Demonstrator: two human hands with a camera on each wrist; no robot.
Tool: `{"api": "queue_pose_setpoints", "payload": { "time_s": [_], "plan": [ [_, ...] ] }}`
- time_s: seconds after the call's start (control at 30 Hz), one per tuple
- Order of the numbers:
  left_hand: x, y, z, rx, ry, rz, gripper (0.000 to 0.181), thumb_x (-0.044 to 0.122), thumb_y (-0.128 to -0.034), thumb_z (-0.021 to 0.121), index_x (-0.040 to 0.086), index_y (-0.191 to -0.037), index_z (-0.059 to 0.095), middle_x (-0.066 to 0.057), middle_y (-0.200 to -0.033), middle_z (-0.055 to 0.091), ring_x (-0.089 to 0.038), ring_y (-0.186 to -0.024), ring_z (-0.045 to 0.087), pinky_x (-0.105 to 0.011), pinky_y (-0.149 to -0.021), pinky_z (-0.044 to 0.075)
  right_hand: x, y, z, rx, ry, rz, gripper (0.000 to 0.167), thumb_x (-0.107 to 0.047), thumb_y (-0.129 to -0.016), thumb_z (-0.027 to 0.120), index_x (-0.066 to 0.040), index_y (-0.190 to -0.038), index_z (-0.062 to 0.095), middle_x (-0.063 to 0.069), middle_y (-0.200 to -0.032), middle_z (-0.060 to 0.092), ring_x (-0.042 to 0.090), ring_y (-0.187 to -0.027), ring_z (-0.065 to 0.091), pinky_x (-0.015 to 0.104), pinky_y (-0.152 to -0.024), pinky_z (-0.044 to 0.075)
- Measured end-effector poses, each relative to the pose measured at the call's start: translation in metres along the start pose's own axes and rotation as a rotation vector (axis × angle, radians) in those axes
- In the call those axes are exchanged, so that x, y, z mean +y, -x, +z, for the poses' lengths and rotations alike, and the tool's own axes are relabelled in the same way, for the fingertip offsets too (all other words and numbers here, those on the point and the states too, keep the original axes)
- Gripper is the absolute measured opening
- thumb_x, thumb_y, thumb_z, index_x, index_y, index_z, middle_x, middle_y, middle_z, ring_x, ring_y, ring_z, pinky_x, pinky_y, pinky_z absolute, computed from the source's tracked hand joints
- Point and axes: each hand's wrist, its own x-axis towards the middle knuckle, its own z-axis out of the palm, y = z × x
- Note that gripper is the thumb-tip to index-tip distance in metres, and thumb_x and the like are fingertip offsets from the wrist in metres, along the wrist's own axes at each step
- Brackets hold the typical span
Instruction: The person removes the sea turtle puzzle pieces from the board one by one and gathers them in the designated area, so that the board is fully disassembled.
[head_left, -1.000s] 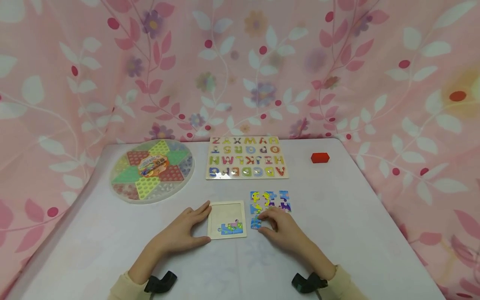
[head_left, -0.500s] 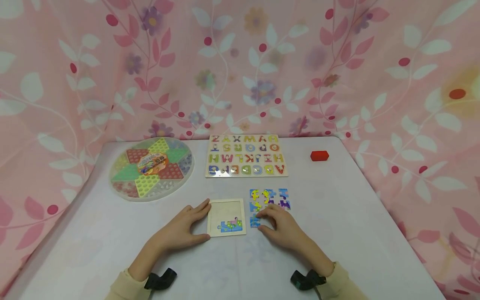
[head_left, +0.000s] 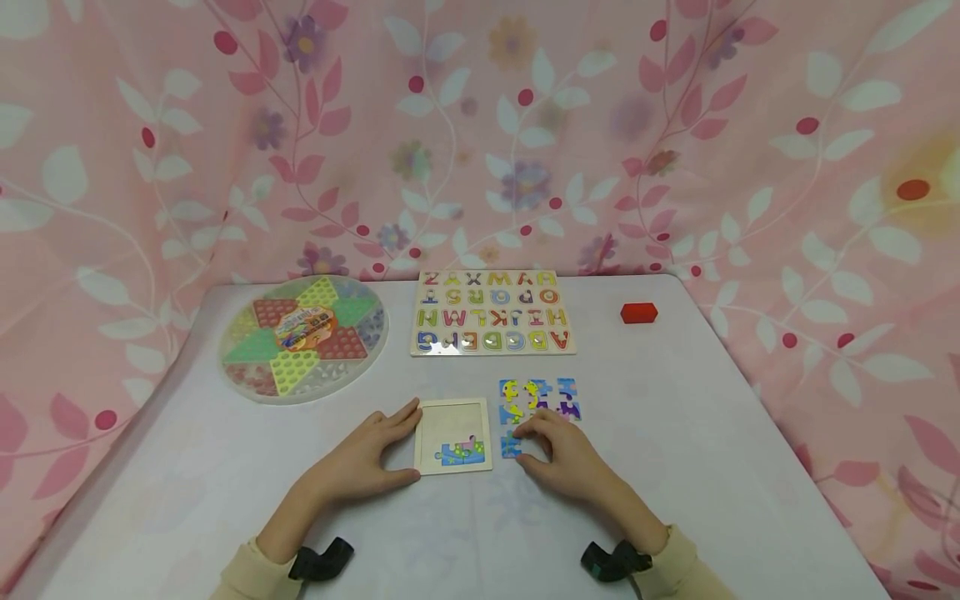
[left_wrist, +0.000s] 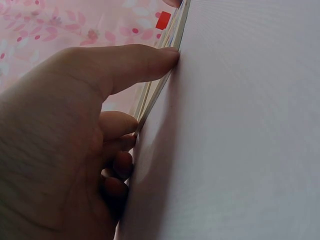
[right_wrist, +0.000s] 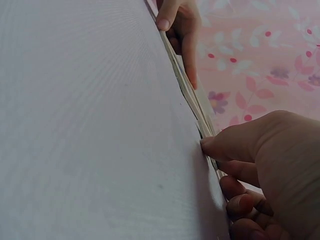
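Note:
In the head view my left hand [head_left: 363,457] rests at the left side of a square wooden puzzle tray [head_left: 419,437]. Its forefinger touches near the upper left corner and its thumb the lower left one, both fairly straight. A few joined jigsaw pieces [head_left: 461,452] fill the tray's lower right part. My right hand [head_left: 562,458] pinches a blue jigsaw piece [head_left: 510,445] between thumb and forefinger, low at the table right of the tray. Several other loose pieces [head_left: 512,392] lie just beyond that hand, which partly covers them. Both wrist views show the pieces only edge-on.
A wooden alphabet board [head_left: 492,314] lies behind the tray. To its left is a round Chinese checkers board [head_left: 303,340] under a clear cover. A red block [head_left: 639,313] sits at the back right of the white table [head_left: 750,467]. A pink floral curtain [head_left: 480,133] hangs behind.

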Motion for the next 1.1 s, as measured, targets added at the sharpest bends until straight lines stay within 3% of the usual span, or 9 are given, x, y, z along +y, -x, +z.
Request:
{"api": "queue_pose_setpoints", "payload": {
  "time_s": [0.27,0.5,0.67,0.9,1.1],
  "plan": [
    [0.0,0.002,0.002,0.003,0.0,0.009,0.091,0.047,-0.0868,0.085,0.009,-0.16,0.047,-0.003,-0.172,0.035,-0.008,-0.095,0.041,-0.028,-0.086,0.043,-0.001,0.002,-0.002,-0.023,-0.011,0.017,0.03,-0.017,-0.088,0.086,-0.018,-0.117,0.076,-0.008,-0.096,0.059,0.007,-0.076,0.048,0.024,-0.067,0.041],
    [0.0,0.002,0.002,-0.003,-0.01,0.005,0.091,0.047,-0.0878,0.084,0.01,-0.161,0.046,-0.002,-0.173,0.033,-0.009,-0.096,0.041,-0.028,-0.087,0.043,-0.005,0.002,-0.009,-0.026,-0.094,0.11,0.03,-0.015,-0.092,0.083,-0.017,-0.12,0.073,-0.005,-0.094,0.061,0.009,-0.074,0.053,0.023,-0.066,0.045],
    [0.001,0.001,0.0,-0.005,-0.007,0.002,0.091,0.047,-0.0876,0.084,0.01,-0.161,0.046,-0.002,-0.173,0.033,-0.009,-0.096,0.041,-0.028,-0.086,0.042,-0.023,-0.007,-0.008,-0.03,-0.144,0.032,0.028,-0.009,-0.093,0.081,-0.007,-0.119,0.073,-0.001,-0.1,0.067,0.009,-0.076,0.054,0.022,-0.067,0.048],
    [-0.002,0.001,-0.002,0.022,-0.011,0.017,0.09,0.047,-0.0867,0.085,0.008,-0.16,0.048,-0.003,-0.172,0.036,-0.008,-0.096,0.043,-0.03,-0.089,0.045,-0.053,-0.032,0.016,-0.168,-0.213,-0.089,0.028,-0.01,-0.094,0.081,-0.003,-0.119,0.072,-0.005,-0.089,0.063,0.003,-0.068,0.05,0.019,-0.061,0.044],
    [-0.005,0.001,0.001,0.025,-0.007,0.044,0.09,0.047,-0.0874,0.084,0.007,-0.16,0.048,-0.004,-0.172,0.036,-0.008,-0.097,0.043,-0.031,-0.091,0.045,-0.064,-0.042,0.037,-0.255,-0.159,-0.067,0.034,-0.014,-0.093,0.083,-0.002,-0.123,0.072,-0.006,-0.086,0.062,0.0,-0.068,0.048,0.019,-0.064,0.045]
  ]
}}
